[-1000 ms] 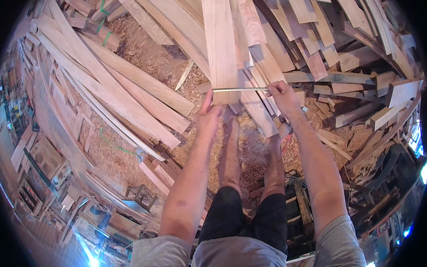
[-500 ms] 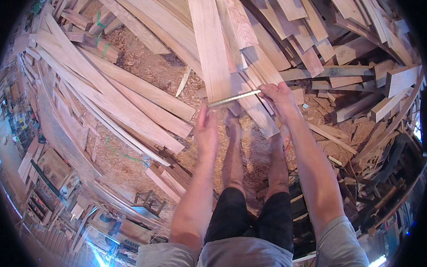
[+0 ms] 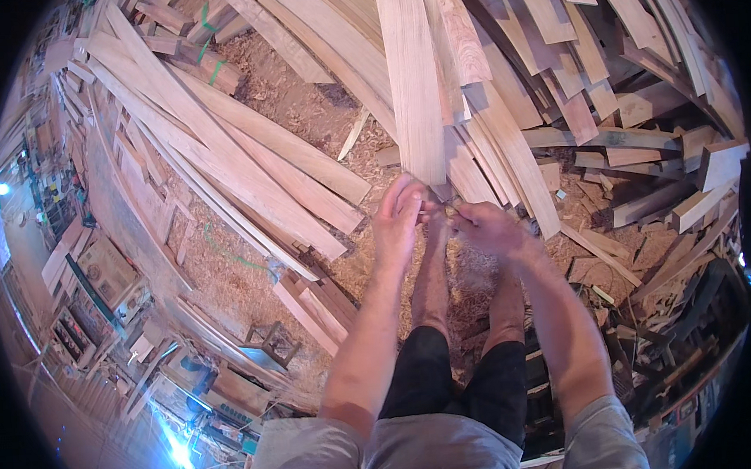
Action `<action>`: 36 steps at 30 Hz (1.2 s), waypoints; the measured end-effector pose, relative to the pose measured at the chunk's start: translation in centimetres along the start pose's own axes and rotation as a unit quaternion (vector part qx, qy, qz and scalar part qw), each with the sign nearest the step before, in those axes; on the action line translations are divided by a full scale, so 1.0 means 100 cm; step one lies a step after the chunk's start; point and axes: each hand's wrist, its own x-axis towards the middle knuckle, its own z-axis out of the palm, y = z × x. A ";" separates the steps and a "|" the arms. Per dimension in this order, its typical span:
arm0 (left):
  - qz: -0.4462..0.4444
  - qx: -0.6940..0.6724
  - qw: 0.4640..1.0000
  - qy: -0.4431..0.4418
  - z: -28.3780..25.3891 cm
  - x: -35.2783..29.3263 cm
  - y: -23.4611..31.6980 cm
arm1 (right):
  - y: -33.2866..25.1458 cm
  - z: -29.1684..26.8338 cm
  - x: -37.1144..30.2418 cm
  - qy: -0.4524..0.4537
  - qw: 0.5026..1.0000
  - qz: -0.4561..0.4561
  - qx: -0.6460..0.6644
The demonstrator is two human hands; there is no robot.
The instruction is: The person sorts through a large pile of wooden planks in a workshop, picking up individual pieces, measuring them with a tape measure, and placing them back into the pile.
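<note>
Just below the near end of a wide pale plank [image 3: 417, 109], my two hands are close together in front of my body. My left hand [image 3: 399, 213] is closed, its thumb on top and its fingers curled around something I cannot make out. My right hand [image 3: 493, 226] is closed too, slightly blurred, its fingertips pinching a small yellowish bit of what looks like a tape measure [image 3: 450, 209]. Most of it is hidden by the fingers. A narrow gap lies between the two hands, above my bare legs.
Long boards [image 3: 224, 149] fan out on the left over a floor of shavings [image 3: 227, 256]. More planks [image 3: 514, 163] overlap on the right, with a stack of thick offcuts [image 3: 720, 164] farther right. A small wooden stool [image 3: 272, 344] stands at lower left.
The thin yellowish strip that stretched between my hands no longer shows at length. My hands have come together and down a little. The whole view has shifted, moving the boards rightward.
</note>
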 end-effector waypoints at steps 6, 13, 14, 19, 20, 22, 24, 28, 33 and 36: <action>-0.028 -0.080 0.996 -0.012 -0.010 0.029 0.006 | -0.018 -0.054 -0.003 -0.168 0.978 0.111 0.057; -0.018 -0.005 0.999 0.038 -0.005 0.048 -0.003 | 0.000 -0.062 0.003 0.068 0.972 0.144 0.175; -0.012 0.013 0.998 0.052 -0.003 0.052 -0.005 | 0.017 -0.056 0.009 0.148 0.957 0.119 0.217; 0.104 0.160 0.977 0.094 -0.003 0.058 -0.016 | 0.040 -0.046 0.025 0.325 0.925 0.081 0.177; 0.112 0.183 0.971 0.109 -0.004 0.059 -0.017 | 0.043 -0.047 0.026 0.334 0.927 0.075 0.156; 0.095 0.193 0.974 0.074 -0.004 0.056 -0.019 | 0.048 -0.048 0.029 0.335 0.927 0.083 0.147; 0.090 0.201 0.974 0.052 -0.004 0.053 -0.018 | 0.042 -0.052 0.026 0.346 0.931 0.084 0.086; 0.081 0.186 0.979 0.029 0.004 0.048 -0.011 | 0.036 -0.055 0.029 0.327 0.934 0.088 0.117; 0.076 0.215 0.973 0.013 -0.001 0.054 -0.014 | 0.034 -0.056 0.036 0.347 0.931 0.068 0.088; -0.007 0.132 0.991 0.015 0.005 0.049 -0.005 | 0.033 -0.058 0.035 0.329 0.936 0.094 0.083</action>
